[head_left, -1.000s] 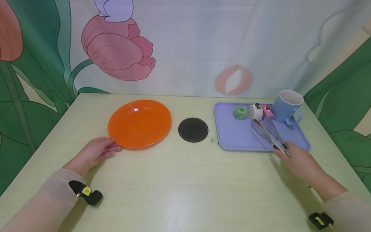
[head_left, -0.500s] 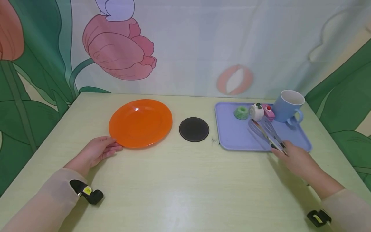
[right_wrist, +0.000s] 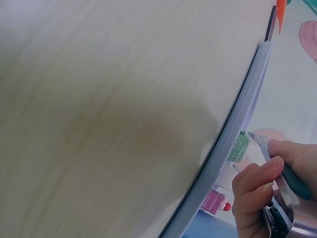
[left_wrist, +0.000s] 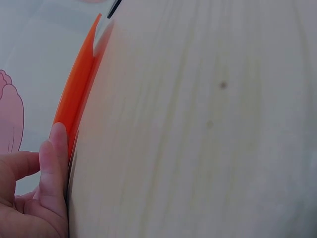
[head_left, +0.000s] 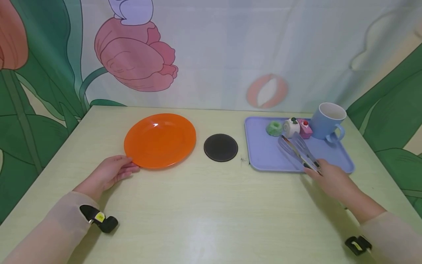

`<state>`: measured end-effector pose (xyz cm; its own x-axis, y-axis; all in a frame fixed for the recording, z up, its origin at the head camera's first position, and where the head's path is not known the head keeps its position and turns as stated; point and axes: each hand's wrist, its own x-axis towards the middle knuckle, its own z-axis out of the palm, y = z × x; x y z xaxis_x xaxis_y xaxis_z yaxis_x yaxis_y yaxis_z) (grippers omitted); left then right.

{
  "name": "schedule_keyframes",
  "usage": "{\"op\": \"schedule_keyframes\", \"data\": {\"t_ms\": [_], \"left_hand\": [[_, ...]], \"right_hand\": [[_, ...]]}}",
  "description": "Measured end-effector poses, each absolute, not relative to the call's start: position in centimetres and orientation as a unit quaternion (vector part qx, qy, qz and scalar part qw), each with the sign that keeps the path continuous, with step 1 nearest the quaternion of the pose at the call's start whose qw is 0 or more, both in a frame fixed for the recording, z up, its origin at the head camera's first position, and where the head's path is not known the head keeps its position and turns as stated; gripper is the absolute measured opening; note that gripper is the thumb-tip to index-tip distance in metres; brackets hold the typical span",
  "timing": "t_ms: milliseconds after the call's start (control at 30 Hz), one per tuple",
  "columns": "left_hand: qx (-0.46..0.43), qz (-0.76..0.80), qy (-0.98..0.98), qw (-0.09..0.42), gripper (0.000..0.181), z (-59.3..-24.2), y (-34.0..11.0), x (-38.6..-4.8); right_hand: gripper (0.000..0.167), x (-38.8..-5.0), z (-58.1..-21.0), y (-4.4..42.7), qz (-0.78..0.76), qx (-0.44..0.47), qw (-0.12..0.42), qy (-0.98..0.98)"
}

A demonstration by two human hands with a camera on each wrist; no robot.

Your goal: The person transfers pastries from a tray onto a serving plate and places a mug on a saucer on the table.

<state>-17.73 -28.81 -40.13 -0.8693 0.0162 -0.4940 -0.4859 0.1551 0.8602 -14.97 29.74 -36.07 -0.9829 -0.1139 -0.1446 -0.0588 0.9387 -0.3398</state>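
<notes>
An orange plate (head_left: pixel 160 141) lies on the left of the table, its near-left rim pinched by my left hand (head_left: pixel 110 171). In the left wrist view, the fingers (left_wrist: pixel 49 171) reach the edge of that plate. My right hand (head_left: pixel 333 181) grips a pair of metal tongs (head_left: pixel 298 152), whose spread tips hang over the purple tray (head_left: pixel 263 157). Just beyond the tips, a green ring-shaped cake (head_left: pixel 274 128), a white cake roll (head_left: pixel 291 127) and a pink cake slice (head_left: pixel 305 129) with a red top sit in a row. Nothing shows between the tong tips.
A blue mug (head_left: pixel 327 121) stands at the tray's back right corner, its handle to the right. Between plate and tray lies a round black coaster (head_left: pixel 220 147). A printed curtain (head_left: pixel 211 55) hangs behind the table (head_left: pixel 197 212).
My right hand has moved the tongs slightly left, so their tips now point closer to the green cake and white roll. The left hand stays at the plate's rim.
</notes>
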Motion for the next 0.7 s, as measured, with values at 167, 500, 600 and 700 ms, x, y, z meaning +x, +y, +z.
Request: {"op": "schedule_keyframes", "data": {"t_ms": [167,500,600,700], "left_hand": [[-0.158,0.631,0.734,0.197,0.052,-40.3,-28.8,-17.81],[-0.169,0.626,0.736,0.197,0.053,-40.27,-28.74,-17.89],[-0.169,0.625,0.736,0.198,0.053,-40.18,-28.7,-17.83],[-0.168,0.623,0.738,0.197,0.053,-40.04,-28.67,-17.78]], "right_hand": [[0.056,-15.05,-36.06,29.65,-0.168,-0.044,0.088,0.981],[0.057,-15.39,-36.08,29.41,-0.163,-0.055,0.087,0.981],[0.063,-15.58,-36.25,29.48,-0.159,-0.054,0.093,0.982],[0.065,-15.68,-36.19,29.4,-0.156,-0.051,0.097,0.982]]}}
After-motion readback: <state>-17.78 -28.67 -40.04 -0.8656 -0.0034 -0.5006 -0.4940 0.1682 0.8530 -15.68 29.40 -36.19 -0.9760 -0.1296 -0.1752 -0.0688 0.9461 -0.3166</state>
